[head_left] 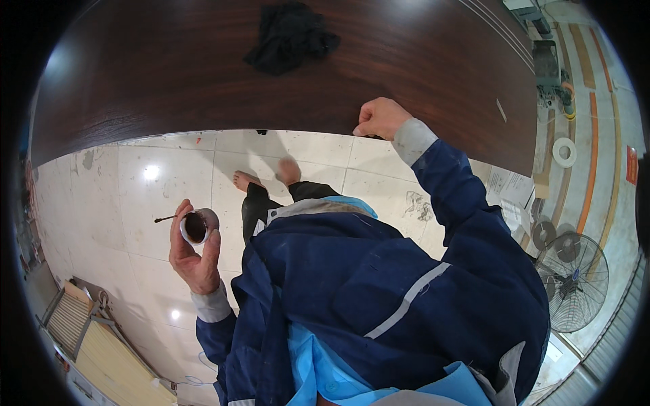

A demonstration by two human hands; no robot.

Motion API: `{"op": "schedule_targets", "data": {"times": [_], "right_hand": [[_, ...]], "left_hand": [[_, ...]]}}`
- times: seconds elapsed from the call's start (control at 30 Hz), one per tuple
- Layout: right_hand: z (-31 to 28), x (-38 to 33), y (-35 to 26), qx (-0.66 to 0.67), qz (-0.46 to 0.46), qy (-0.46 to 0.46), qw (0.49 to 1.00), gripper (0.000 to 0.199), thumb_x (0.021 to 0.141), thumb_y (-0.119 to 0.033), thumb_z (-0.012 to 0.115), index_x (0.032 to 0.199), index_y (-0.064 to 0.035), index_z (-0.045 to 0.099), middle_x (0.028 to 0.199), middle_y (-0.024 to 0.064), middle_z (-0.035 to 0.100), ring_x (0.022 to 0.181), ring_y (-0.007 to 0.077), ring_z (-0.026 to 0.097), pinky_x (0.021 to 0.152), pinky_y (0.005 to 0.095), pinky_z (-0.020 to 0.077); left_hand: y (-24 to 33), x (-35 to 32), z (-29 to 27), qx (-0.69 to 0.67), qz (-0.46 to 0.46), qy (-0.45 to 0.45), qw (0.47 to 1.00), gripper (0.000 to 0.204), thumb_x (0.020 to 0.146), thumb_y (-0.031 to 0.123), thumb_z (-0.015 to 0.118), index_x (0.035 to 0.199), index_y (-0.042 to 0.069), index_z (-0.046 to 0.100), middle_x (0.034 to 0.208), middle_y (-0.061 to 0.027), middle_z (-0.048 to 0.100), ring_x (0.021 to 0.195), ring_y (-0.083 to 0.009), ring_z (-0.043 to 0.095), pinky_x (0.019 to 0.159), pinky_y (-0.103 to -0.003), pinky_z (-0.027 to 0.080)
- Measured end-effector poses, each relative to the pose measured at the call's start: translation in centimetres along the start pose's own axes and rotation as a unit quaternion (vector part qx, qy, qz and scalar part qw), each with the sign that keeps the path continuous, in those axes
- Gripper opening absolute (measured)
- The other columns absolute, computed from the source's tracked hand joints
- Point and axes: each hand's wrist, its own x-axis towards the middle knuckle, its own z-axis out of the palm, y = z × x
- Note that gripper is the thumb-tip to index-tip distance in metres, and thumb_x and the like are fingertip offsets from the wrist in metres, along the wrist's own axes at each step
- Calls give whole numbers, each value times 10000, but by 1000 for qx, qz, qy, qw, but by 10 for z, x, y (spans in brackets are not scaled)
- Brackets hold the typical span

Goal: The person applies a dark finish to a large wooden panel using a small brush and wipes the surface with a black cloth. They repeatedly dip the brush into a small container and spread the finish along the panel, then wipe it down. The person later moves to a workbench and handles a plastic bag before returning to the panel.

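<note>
Cup [198,227] of dark stain, centre-left | left hand [193,254] gripping it | right hand [380,118] fisted on dark wood panel [203,61] edge

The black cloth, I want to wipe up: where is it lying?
In the head view the black cloth lies on the dark wooden panel, top centre, beyond the right hand.

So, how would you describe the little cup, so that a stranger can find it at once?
Start at the dark wooden panel across the top, then look down to the pale tiled floor on the left. There the left hand holds a small white cup with dark brown liquid inside. A thin stick pokes out of it, unlike the black cloth on the panel.
</note>
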Motion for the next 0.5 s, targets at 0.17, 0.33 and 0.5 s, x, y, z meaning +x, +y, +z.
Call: {"op": "schedule_targets", "data": {"times": [0.17,0.33,0.5], "right_hand": [[-6,-4,-2,-47,60,-16,997,257,751,-245,868,867,-43,760,885,140,748,861,277,714,787,401,552],[-4,-5,-3,-43,66,-8,997,270,748,-259,878,864,-48,758,894,143,749,872,280,713,791,405,552],[-4,-4,-6,-70,49,-6,996,238,777,-204,866,842,-18,731,775,92,715,734,204,674,685,365,528]], "left_hand": [[-3,-1,-1,27,15,3,1000,629,791,137,789,1360,-59,605,1450,-237,577,1372,-336,531,1163,-443,379],[-3,-2,1,6,2,-4,1000,625,796,140,789,1359,-59,605,1446,-241,578,1369,-338,533,1161,-444,382],[-6,-2,1,1,0,3,1000,616,793,135,786,1350,-58,608,1450,-241,574,1364,-334,538,1157,-439,387]]}}
